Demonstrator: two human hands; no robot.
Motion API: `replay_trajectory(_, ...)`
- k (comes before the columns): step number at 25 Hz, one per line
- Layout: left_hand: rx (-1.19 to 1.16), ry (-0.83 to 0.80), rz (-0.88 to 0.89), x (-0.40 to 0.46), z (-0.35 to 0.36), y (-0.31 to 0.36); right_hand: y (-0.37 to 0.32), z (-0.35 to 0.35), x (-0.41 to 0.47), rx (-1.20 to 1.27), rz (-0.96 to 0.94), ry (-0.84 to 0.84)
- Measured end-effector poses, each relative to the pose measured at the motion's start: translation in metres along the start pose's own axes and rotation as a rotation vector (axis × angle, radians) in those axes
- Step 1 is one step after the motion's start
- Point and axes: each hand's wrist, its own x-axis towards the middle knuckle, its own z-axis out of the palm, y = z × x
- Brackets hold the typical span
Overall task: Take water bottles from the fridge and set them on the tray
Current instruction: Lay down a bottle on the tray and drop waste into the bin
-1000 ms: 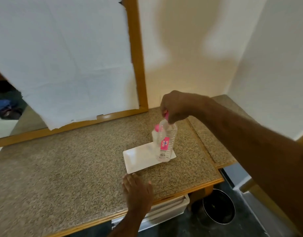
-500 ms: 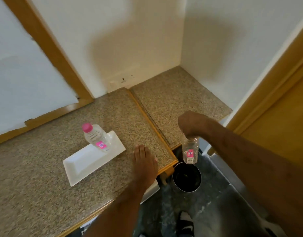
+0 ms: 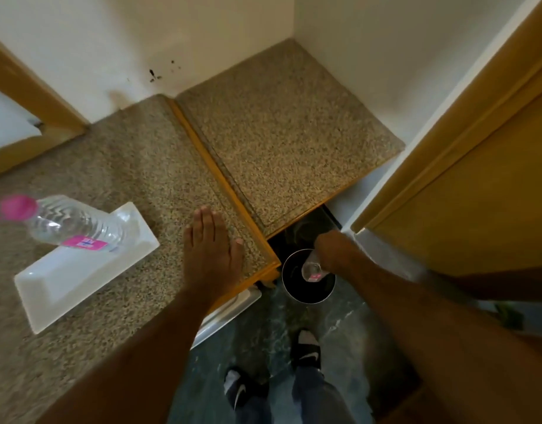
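Note:
A white rectangular tray lies on the speckled counter at the left. One clear water bottle with a pink cap and pink label stands on the tray's far end. My left hand rests flat on the counter near its front corner, fingers together, holding nothing. My right hand is low beside the counter, gripping a second clear bottle by its top. That bottle hangs directly over the round black bin on the floor.
A lower granite shelf fills the corner at the back. A wooden door stands at the right. A white drawer front shows under the counter edge. My feet in dark shoes stand on the dark floor.
My right hand lifted the second bottle off the tray, carried it right past the counter edge, and lowered it over the bin. My left hand stayed on the counter.

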Motion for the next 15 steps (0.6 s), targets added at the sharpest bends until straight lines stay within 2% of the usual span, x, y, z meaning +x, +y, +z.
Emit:
replay_trajectory(11,0.014,0.078,0.026,0.001,0.021,-0.011,-0.031,0.145,0.078,0.149,0.012,-0.114)
replay_trajectory(15,-0.011,0.091,0.022,0.002,0.021,-0.009,-0.036,0.173,0.062,0.353,0.097,-0.037)
